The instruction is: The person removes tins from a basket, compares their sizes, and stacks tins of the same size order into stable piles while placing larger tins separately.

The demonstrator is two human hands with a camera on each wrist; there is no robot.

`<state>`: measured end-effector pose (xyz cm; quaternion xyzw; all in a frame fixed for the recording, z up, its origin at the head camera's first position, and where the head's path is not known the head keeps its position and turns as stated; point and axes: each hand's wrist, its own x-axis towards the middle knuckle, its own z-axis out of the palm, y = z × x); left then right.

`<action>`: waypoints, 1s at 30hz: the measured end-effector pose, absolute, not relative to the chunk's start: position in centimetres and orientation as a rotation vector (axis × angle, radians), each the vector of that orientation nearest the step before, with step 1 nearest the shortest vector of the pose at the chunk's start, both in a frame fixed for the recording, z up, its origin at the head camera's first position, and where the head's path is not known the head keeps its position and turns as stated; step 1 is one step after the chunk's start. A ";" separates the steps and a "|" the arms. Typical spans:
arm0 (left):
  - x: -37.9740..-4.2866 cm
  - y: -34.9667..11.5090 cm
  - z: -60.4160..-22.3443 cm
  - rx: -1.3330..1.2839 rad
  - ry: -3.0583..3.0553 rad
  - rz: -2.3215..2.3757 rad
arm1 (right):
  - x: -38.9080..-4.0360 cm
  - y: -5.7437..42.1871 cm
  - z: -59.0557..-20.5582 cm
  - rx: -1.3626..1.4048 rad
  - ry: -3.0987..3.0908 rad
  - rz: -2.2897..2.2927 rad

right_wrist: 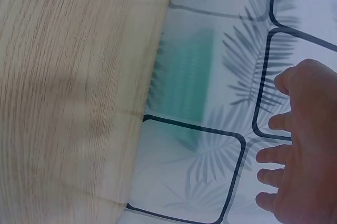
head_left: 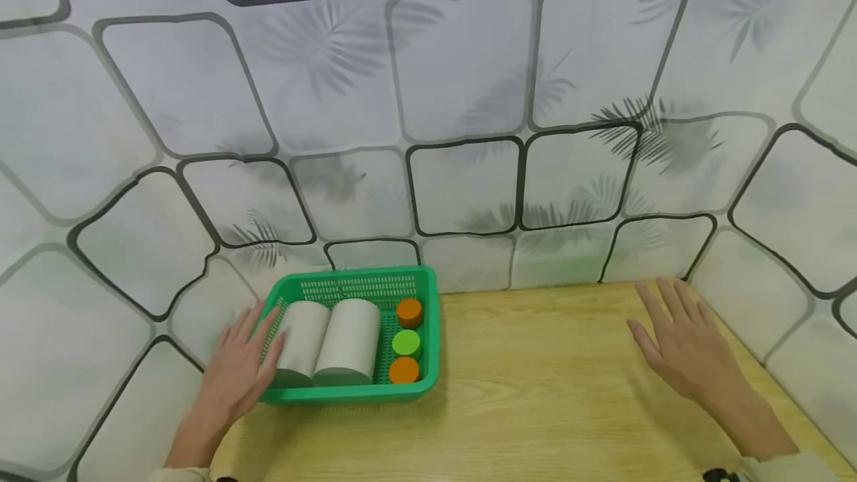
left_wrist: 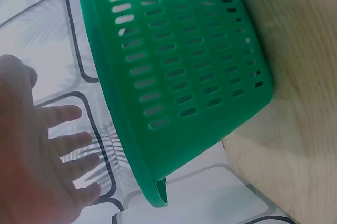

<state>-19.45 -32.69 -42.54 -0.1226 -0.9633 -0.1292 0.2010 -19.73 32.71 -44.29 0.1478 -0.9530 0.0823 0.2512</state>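
Observation:
A green plastic basket stands at the left of the wooden table. Inside it two white paper rolls lie side by side, and along its right side sit two orange round pieces with a light green one between them. My left hand hovers with spread fingers over the basket's left rim. In the left wrist view that hand appears beside the perforated basket wall, a gap between them. My right hand is held above the table at the right, fingers spread, holding nothing.
The light wooden table meets patterned wall covering at the back and on both sides. Dark bands show at both wrists, below pale sleeves. A blurred green reflection shows on the wall covering in the right wrist view.

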 end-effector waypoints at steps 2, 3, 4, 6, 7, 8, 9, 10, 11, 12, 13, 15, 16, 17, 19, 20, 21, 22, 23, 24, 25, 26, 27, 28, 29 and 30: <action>-19.1 -32.7 -42.9 -0.378 -2.623 -0.353 | -19.6 32.6 -44.3 0.399 -2.591 0.248; -19.0 -32.7 -43.1 -0.390 -2.595 -0.341 | -19.5 32.5 -44.4 0.396 -2.590 0.258; -18.7 -32.7 -43.3 -0.401 -2.571 -0.332 | -19.4 32.4 -44.4 0.391 -2.590 0.268; -18.2 -32.5 -43.7 -0.407 -2.551 -0.326 | -19.3 32.1 -44.4 0.383 -2.586 0.289; -17.9 -32.4 -43.9 -0.402 -2.552 -0.324 | -19.2 32.0 -44.4 0.380 -2.587 0.297; -17.6 -32.3 -44.1 -0.394 -2.558 -0.332 | -19.2 31.9 -44.5 0.378 -2.588 0.306; -17.3 -32.2 -44.2 -0.378 -2.565 -0.341 | -19.2 31.8 -44.6 0.377 -2.588 0.311; -17.0 -32.0 -44.3 -0.366 -2.566 -0.354 | -19.2 31.6 -44.6 0.377 -2.589 0.318; -16.7 -31.9 -44.5 -0.349 -2.568 -0.369 | -19.2 31.5 -44.7 0.378 -2.590 0.323; -16.4 -31.8 -44.6 -0.334 -2.568 -0.381 | -19.2 31.4 -44.8 0.380 -2.589 0.327; -16.2 -31.8 -44.7 -0.320 -2.564 -0.388 | -19.1 31.3 -44.9 0.385 -2.582 0.332; -15.9 -31.6 -45.0 -0.302 -2.556 -0.393 | -19.0 31.2 -45.1 0.388 -2.566 0.345; -15.7 -31.6 -45.2 -0.299 -2.552 -0.386 | -19.0 31.1 -45.2 0.388 -2.559 0.354; -15.6 -31.5 -45.4 -0.297 -2.549 -0.377 | -18.9 31.0 -45.3 0.388 -2.554 0.360; -15.4 -31.4 -45.9 -0.306 -2.541 -0.352 | -18.8 30.8 -45.5 0.391 -2.547 0.379; -15.3 -31.4 -46.1 -0.316 -2.534 -0.340 | -18.8 30.7 -45.6 0.392 -2.549 0.387; -15.2 -31.4 -46.4 -0.325 -2.529 -0.328 | -18.8 30.5 -45.7 0.396 -2.548 0.392; -15.2 -31.4 -46.6 -0.336 -2.524 -0.319 | -18.8 30.3 -45.8 0.401 -2.547 0.399; -15.1 -31.5 -46.8 -0.347 -2.520 -0.315 | -18.8 30.2 -45.8 0.405 -2.545 0.409; -15.1 -31.5 -47.0 -0.359 -2.516 -0.311 | -18.8 30.0 -45.9 0.410 -2.541 0.419; -15.1 -31.5 -47.2 -0.372 -2.514 -0.307 | -18.8 29.8 -46.0 0.413 -2.537 0.425; -15.2 -31.4 -47.3 -0.381 -2.515 -0.304 | -18.7 29.6 -46.0 0.415 -2.535 0.434; -15.1 -31.4 -47.4 -0.384 -2.522 -0.302 | -18.7 29.4 -46.1 0.419 -2.526 0.444; -15.2 -31.4 -47.5 -0.382 -2.531 -0.304 | -18.6 29.2 -46.1 0.423 -2.523 0.453; -15.1 -31.3 -47.5 -0.381 -2.539 -0.304 | -18.5 28.9 -46.1 0.425 -2.521 0.462; -15.1 -31.3 -47.6 -0.374 -2.551 -0.306 | -18.4 28.7 -46.1 0.427 -2.520 0.468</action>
